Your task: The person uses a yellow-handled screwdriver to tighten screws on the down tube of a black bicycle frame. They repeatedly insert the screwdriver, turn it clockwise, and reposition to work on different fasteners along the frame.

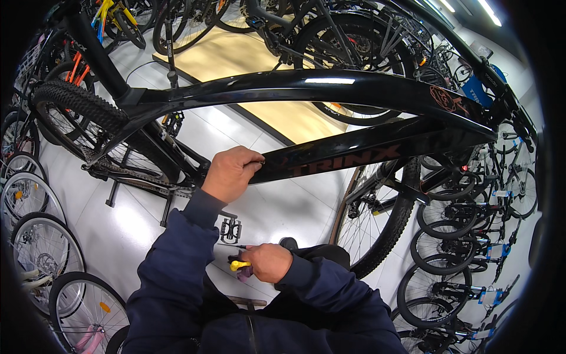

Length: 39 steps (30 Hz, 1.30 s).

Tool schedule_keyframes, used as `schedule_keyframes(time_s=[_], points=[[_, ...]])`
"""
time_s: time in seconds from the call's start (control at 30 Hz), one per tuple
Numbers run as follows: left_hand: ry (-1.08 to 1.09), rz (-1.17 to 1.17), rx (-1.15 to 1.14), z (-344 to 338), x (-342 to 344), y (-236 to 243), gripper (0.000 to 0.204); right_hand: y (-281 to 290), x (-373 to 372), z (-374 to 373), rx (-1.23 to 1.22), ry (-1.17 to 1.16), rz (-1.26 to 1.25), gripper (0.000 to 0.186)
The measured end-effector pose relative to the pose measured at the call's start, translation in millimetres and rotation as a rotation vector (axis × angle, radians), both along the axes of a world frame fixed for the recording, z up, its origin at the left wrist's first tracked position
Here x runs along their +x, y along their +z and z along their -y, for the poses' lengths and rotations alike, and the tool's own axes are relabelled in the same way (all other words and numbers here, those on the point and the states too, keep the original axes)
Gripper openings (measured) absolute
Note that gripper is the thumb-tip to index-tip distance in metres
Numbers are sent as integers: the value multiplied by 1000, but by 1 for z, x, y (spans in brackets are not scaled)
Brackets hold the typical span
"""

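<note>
A black mountain bike frame [330, 154] stretches across in front of me. My left hand [229, 172] is at the lower end of its down tube, thumb and fingertips pinched together against the tube; whatever is between them is too small to make out. Lower and to the right, near my lap, my right hand [270, 262] is closed around a yellow-ended tool [239, 265]. A thin dark shaft points left from that hand, and a bit of dark purple material shows below it. A black pedal [230, 229] sits between my two forearms.
The bike's rear wheel [100, 127] is at the left, its front wheel [383, 218] at the right. A kickstand [168, 207] reaches the pale tiled floor [295, 200]. Rows of parked bikes [448, 236] line the right side; more wheels [44, 253] crowd the left.
</note>
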<state>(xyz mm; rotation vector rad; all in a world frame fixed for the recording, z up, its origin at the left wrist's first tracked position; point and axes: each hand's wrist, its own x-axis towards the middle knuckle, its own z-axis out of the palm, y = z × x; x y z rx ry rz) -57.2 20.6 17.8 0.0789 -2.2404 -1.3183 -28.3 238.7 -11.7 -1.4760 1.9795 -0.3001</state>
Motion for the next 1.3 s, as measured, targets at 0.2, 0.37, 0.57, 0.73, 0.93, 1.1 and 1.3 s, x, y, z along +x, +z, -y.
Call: schedule_keyframes(time_s=[0.2, 0.37, 0.57, 0.73, 0.93, 1.1, 1.3], points=[[-9, 41, 84, 1, -1, -1, 19, -6, -1, -2, -20, 17, -5, 23], [-6, 95, 162, 1, -2, -1, 18, -7, -1, -2, -26, 20, -8, 23], [9, 190, 409, -1, -6, -4, 21, -2, -1, -1, -16, -9, 5, 18], [45, 271, 422, 2, -7, -7, 25, -3, -2, -1, 15, 24, 6, 24], [92, 260, 394, -3, -8, -8, 25, -5, -1, -1, 21, 25, 1, 23], [68, 204, 399, -3, -7, -9, 23, -4, -2, -1, 9, 22, 3, 21], [26, 153, 472, -4, -9, -13, 22, -5, -2, -2, -12, 28, 14, 21]])
